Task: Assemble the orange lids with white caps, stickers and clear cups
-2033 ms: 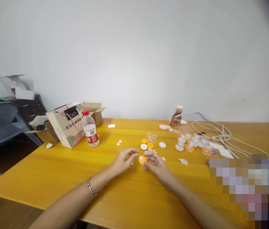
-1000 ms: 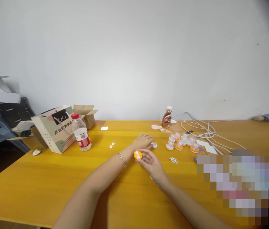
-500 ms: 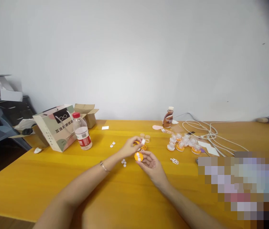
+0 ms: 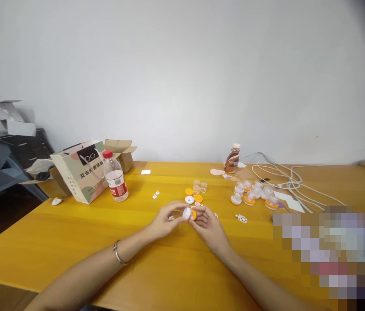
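In front of me my left hand pinches a white round cap-like piece between thumb and fingers. My right hand grips a small orange round piece from the other side. The two pieces meet face to face, and whether they are joined I cannot tell. Just beyond the fingers lie orange discs, a white disc and small clear cups. Small white pieces beside my hands are partly hidden by the fingers.
Several clear-topped round items with orange or white bases cluster to the right, near a white slotted piece. White cables sprawl behind. A brown drink bottle, a water bottle and a paper bag stand farther back.
My left hand has come back from the loose parts with the white piece and brought it against the orange piece in my right hand. The view has shifted slightly.
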Demonstrator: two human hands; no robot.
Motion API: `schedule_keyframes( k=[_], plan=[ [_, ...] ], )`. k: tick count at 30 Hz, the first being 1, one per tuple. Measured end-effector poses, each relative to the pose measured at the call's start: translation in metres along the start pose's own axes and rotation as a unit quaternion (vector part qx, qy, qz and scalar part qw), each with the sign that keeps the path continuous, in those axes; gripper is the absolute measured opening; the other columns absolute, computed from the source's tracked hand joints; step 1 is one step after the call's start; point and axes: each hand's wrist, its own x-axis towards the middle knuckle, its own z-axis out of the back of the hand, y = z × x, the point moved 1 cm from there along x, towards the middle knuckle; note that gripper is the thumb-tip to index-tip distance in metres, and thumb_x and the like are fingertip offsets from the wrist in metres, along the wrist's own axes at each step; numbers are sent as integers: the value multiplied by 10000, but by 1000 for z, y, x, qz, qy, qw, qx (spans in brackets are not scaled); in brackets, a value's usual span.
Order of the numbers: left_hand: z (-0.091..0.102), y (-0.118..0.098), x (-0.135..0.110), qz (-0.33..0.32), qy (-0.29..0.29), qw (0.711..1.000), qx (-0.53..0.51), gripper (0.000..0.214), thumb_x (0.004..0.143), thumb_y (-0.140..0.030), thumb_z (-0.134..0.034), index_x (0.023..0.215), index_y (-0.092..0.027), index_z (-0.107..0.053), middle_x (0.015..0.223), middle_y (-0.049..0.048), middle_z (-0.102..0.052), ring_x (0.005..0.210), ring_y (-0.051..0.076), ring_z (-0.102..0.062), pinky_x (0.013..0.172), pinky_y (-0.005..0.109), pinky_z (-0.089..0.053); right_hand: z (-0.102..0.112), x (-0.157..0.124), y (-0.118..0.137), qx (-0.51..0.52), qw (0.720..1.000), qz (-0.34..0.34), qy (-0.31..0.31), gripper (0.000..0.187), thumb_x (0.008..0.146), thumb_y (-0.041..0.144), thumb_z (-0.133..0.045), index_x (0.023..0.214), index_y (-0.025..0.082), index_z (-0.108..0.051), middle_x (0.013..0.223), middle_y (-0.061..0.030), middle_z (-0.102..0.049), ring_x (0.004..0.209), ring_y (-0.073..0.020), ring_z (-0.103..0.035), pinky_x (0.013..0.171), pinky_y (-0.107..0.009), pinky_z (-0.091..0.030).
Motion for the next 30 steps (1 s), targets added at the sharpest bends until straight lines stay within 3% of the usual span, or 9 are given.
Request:
schedule_keyframes(
  k=[5, 12, 17, 22, 27, 30],
  plan=[
    [-4, -3, -6, -25, -15, 991, 129, 304, 771, -242, -568, 1072, -208, -553, 990, 60, -585, 919, 160, -552, 855, 311, -429, -1, -3, 0, -23, 999, 3, 21, 263, 659, 256, -663, 892, 215, -551, 788, -9, -631, 750, -158, -616, 734, -308, -509],
    [-12, 14, -12, 29, -43, 996, 70, 271, 743, -241, -595, 1003, -172, -562, 913, 40, -617, 827, 137, -603, 792, 274, -480, 2, -7, 0, -80, 994, 32, 61, 103, 712, 213, -589, 808, 249, -595, 841, -10, -654, 801, -200, -632, 767, -367, -508],
    [-10, 3, -14, 11, -24, 997, 76, 283, 766, -215, -565, 1045, -170, -552, 951, 60, -599, 879, 149, -586, 816, 280, -466, 4, -11, 1, -105, 991, 59, 61, 164, 722, 204, -573, 872, 265, -598, 881, -19, -654, 824, -207, -629, 787, -377, -503],
    [-2, -9, -14, -12, -1, 990, 137, 281, 768, -212, -563, 1048, -196, -563, 937, 55, -600, 874, 159, -569, 808, 286, -454, 3, -9, 8, -50, 997, 11, 62, 273, 673, 212, -634, 926, 272, -551, 839, -6, -665, 796, -195, -634, 742, -356, -519],
    [-5, 0, -13, 7, 5, 989, 148, 289, 754, -192, -567, 1043, -195, -571, 929, 50, -610, 857, 157, -580, 799, 284, -462, -1, -2, 2, 7, 995, -67, 70, 278, 586, 231, -708, 840, 216, -597, 734, -16, -689, 724, -202, -650, 749, -371, -509],
    [-9, 6, -13, 30, -9, 989, 143, 255, 749, -188, -564, 1004, -184, -575, 916, 44, -618, 830, 152, -594, 782, 283, -475, -1, -2, -2, -4, 994, -73, 78, 281, 596, 262, -700, 866, 218, -638, 769, -27, -699, 780, -225, -649, 797, -402, -489]
  ],
)
